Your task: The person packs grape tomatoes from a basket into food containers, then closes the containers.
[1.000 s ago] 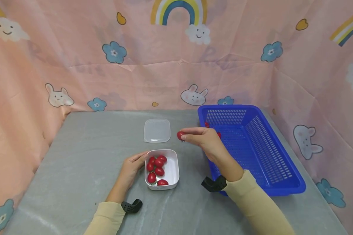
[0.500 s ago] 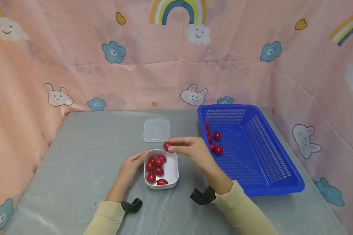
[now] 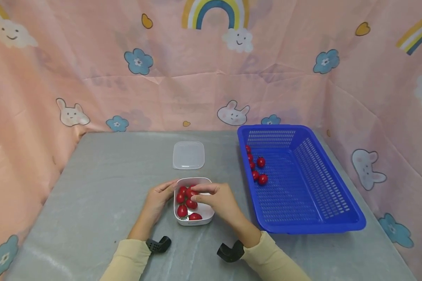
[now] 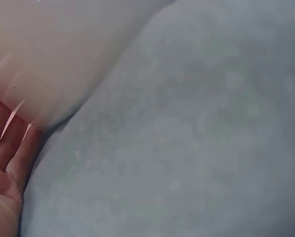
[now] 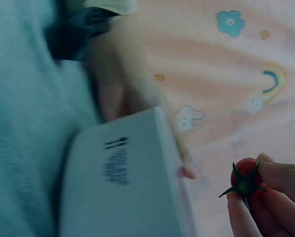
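Observation:
A white square box (image 3: 205, 207) with several cherry tomatoes (image 3: 182, 210) in its left and front part stands on the grey table. My left hand (image 3: 156, 205) rests against the box's left side, and in the left wrist view its fingers (image 4: 19, 153) lie nearly straight along the wall. Over the box, my right hand (image 3: 218, 199) pinches a cherry tomato (image 5: 244, 182) between thumb and fingertips. The right wrist view shows that tomato's green star-shaped stem end; from the head it is partly hidden by the fingers.
A blue plastic basket (image 3: 302, 187) stands to the right, with several cherry tomatoes (image 3: 261, 162) along its left side. Behind the box a clear lid (image 3: 188, 155) lies flat on the table (image 3: 102, 195). A pink patterned cloth (image 3: 183, 89) hangs around the table.
My right hand has carried the tomato left and down, from beside the basket to over the box. The left hand has stayed at the box's side.

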{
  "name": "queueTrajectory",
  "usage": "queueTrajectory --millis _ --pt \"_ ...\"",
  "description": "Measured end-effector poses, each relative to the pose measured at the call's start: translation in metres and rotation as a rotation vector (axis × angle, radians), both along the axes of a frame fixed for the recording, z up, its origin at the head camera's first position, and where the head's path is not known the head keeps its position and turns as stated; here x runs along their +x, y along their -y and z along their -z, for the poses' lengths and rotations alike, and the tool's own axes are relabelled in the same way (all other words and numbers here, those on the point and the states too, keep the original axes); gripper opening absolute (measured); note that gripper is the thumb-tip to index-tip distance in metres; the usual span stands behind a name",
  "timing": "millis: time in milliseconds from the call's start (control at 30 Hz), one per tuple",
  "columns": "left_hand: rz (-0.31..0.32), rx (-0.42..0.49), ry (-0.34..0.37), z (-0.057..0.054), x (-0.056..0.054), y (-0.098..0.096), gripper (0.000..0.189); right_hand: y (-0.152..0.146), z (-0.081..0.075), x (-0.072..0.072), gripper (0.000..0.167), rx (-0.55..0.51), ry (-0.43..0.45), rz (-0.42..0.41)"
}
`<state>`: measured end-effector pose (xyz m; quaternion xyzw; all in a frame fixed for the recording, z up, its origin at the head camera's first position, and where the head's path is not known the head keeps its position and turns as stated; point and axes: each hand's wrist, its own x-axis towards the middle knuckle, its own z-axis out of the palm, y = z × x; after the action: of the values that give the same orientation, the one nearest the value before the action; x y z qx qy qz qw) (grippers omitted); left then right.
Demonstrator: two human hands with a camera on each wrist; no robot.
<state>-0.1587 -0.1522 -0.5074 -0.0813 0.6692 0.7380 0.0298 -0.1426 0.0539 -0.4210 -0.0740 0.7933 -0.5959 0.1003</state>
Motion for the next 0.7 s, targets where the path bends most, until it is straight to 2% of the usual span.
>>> queueTrajectory --millis 167,367,567,700 --pt "0.003 0.000 0.002 -0.001 -0.001 -0.001 0.039 0.005 0.018 0.001 0.023 0.066 -0.020 -0.029" --pt "0.008 0.001 0.014 0.001 -0.001 0.000 0.038 0.009 0.028 0.003 0.024 0.118 -0.037 -0.085" --pt "0.011 0.004 0.018 -0.001 0.000 0.001 0.040 0.013 0.028 0.007 0.024 0.200 -0.175 -0.142" --pt "0.013 -0.011 0.024 -0.001 -0.001 0.000 0.039 0.014 0.029 0.009 0.023 0.266 -0.241 -0.149"
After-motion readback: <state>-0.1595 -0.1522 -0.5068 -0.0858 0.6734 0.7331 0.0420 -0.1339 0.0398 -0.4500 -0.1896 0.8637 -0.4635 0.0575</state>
